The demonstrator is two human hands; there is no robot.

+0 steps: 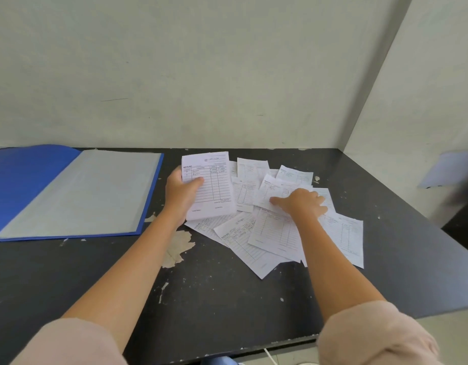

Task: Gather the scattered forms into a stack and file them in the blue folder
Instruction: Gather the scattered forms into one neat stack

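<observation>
My left hand is clamped on a small stack of forms, thumb across the front and fingers behind, and holds it tilted up off the table. My right hand lies palm down on the scattered forms, fingers bent and thumb stretched along one sheet. I cannot tell whether it pinches that sheet or only presses on it.

The loose forms spread around and under my right hand in an overlapping heap at many angles, right of the table's middle. The stack is just left of them, with its lower edge over the nearest sheets.

The blue folder lies open flat at the left back of the table, apart from the papers. A greyish translucent sleeve page lies on top inside it, with the blue cover showing to the left.

The forms are white slips printed with ruled tables. The top one in my stack reads "NOTA NO" and has handwriting in its upper rows.
</observation>
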